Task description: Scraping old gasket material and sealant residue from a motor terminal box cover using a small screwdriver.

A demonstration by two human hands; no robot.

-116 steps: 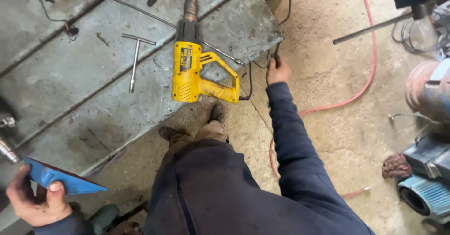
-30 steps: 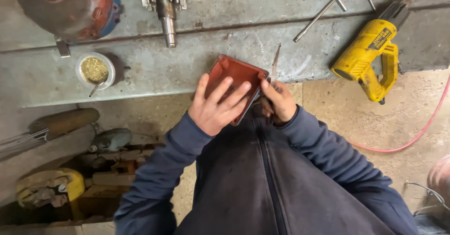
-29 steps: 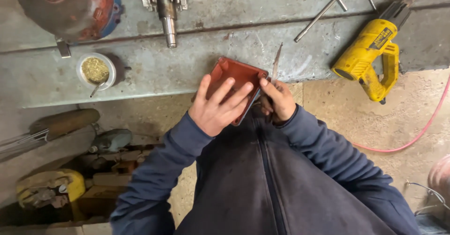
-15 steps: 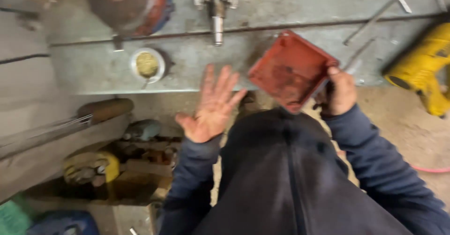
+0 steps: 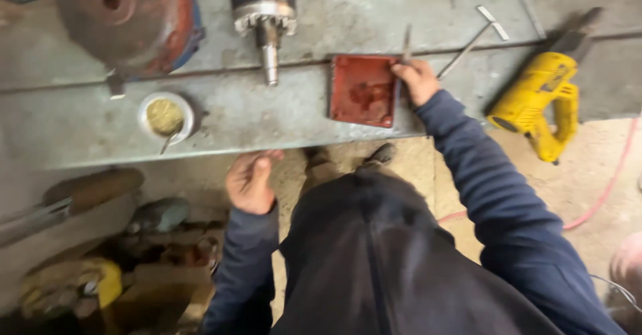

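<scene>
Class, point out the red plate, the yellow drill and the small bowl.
red plate point(image 5: 363, 91), head view, middle of its flat face
yellow drill point(image 5: 537, 93), head view, its yellow body
small bowl point(image 5: 165, 116), head view, the yellowish contents inside

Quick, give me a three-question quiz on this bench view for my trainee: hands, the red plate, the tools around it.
1. True or false: the red square plate lies flat on the metal bench.
2. Which hand touches the plate's edge?
3. What sits farthest right: A) yellow power tool B) small round tin C) motor shaft?

Key:
1. True.
2. The right hand, at its right edge, with a thin metal tool by its fingers; the left hand hangs free below the bench.
3. A.
</scene>
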